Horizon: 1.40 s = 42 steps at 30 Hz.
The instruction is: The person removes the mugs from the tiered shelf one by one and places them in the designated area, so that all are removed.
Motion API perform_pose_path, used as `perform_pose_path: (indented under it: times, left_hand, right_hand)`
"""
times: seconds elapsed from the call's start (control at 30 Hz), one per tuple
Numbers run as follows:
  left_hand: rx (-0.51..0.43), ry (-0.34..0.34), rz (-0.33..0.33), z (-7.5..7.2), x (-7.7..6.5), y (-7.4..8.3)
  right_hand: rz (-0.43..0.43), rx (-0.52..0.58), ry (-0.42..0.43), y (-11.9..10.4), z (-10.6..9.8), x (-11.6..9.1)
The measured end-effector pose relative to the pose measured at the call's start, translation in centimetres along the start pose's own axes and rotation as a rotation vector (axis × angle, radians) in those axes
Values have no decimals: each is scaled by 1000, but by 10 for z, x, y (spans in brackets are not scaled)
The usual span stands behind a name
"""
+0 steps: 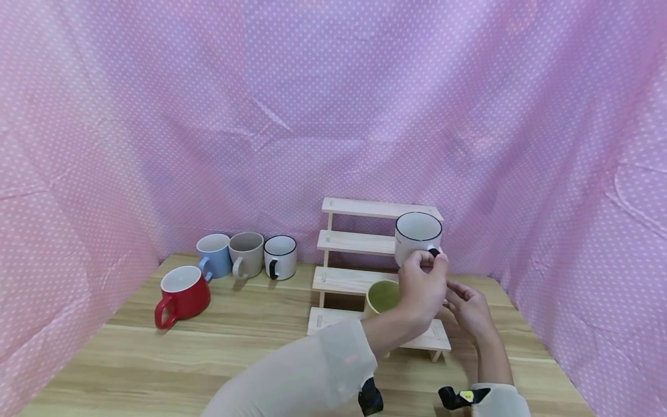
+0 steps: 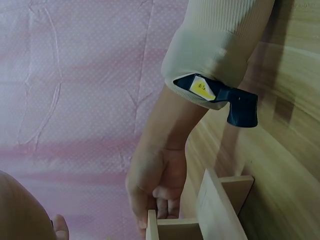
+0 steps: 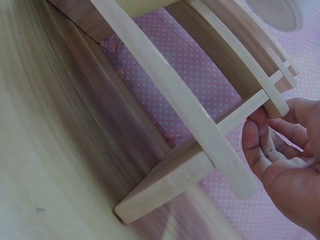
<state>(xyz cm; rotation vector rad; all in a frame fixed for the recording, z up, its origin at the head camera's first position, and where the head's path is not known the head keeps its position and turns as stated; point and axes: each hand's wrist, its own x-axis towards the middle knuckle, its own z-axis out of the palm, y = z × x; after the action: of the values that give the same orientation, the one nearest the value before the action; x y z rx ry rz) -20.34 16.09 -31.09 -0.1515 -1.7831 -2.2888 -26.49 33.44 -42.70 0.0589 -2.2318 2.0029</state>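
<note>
A white mug point(image 1: 409, 243) with a dark rim stays upright at the right side of a stepped wooden shelf point(image 1: 359, 281). My left hand point(image 1: 424, 289) pinches it near its black handle; whether its base touches a tier is hidden. In the head view my right hand point(image 1: 471, 310) is at the shelf's right end. The right wrist view has that hand point(image 3: 295, 165) with thumb and curled fingers on the end of a tier board point(image 3: 277, 107). A yellow-green mug point(image 1: 383, 295) stands on the shelf's lower part, partly behind my left forearm.
On the wooden table point(image 1: 234, 359), left of the shelf, stand a red mug point(image 1: 193, 298), a light blue mug point(image 1: 216, 255), a beige mug point(image 1: 250, 255) and another white mug point(image 1: 286, 263) with a black handle. Pink dotted cloth point(image 1: 260, 116) hangs behind and at both sides.
</note>
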Motion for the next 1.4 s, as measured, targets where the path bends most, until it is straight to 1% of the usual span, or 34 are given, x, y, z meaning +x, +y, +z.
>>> perform_pose_path:
  times: [0.23,0.33,0.43,0.57,0.63,0.8,0.9,0.97,1.1,1.2,1.4]
  left_hand:
    - [15,-37,71,-16,11,4]
    - [28,-42,82,-25,16,5]
    - [34,-48,82,-36,21,6]
    - [29,-76,75,-51,28,11]
    - [33,-80,68,-60,31,14]
    - [46,-69,74,-82,41,17]
    - [54,-61,102,-97,46,18]
    - [62,-44,122,-106,48,19]
    - [50,-20,147,-125,51,20]
    - [43,-8,149,-140,52,23]
    - [64,28,132,-172,56,24]
  right_hand:
    - [4,-33,-6,0,0,0]
    - [0,-53,3,1,0,0]
    - [-10,-13,10,1,2,0]
    - [-30,69,4,1,3,0]
    - [-34,84,6,1,3,0]
    - [-33,107,13,4,3,1]
    - [-34,110,14,6,2,2]
    - [-35,103,13,8,2,2]
    - [-35,76,13,8,2,2]
    - [-34,68,15,7,3,2]
    - [-29,81,18,7,5,3]
